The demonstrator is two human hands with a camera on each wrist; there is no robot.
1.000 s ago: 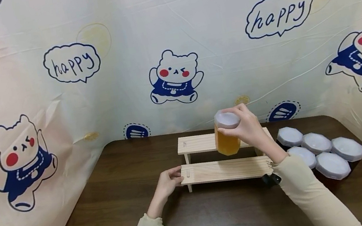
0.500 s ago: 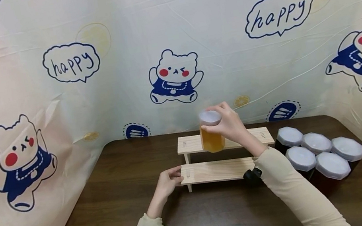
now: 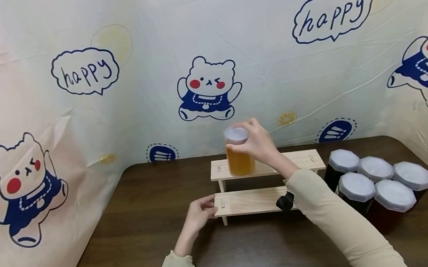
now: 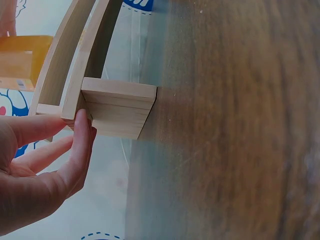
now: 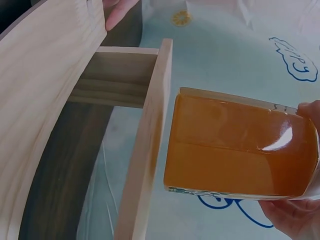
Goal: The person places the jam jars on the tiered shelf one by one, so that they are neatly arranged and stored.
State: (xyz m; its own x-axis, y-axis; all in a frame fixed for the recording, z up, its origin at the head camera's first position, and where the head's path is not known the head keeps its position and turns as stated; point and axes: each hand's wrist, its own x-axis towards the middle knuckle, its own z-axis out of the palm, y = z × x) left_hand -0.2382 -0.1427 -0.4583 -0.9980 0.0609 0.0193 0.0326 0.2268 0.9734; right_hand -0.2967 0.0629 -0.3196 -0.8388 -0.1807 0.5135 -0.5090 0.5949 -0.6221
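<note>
My right hand [image 3: 258,145] grips an octagonal jar [image 3: 240,162] of amber liquid by its whitish lid [image 3: 236,134]. The jar is upright, close over the left part of the upper board [image 3: 292,161] of a two-step wooden shelf. In the right wrist view, a narrow gap shows between the jar's base [image 5: 172,142] and that board. My left hand [image 3: 197,215] pinches the left end of the lower board [image 3: 247,201] between thumb and fingers, seen closely in the left wrist view, where the board's end [image 4: 72,102] meets the fingertips.
Several dark-filled jars with white octagonal lids [image 3: 394,195] stand grouped right of the shelf, near my right forearm. The brown wooden table [image 3: 244,257] spans the foreground. A patterned curtain [image 3: 162,85] rises behind and at both sides.
My right hand has carried the amber jar leftward along the upper board, from its middle to its left part. My left hand has stayed at the lower board's end.
</note>
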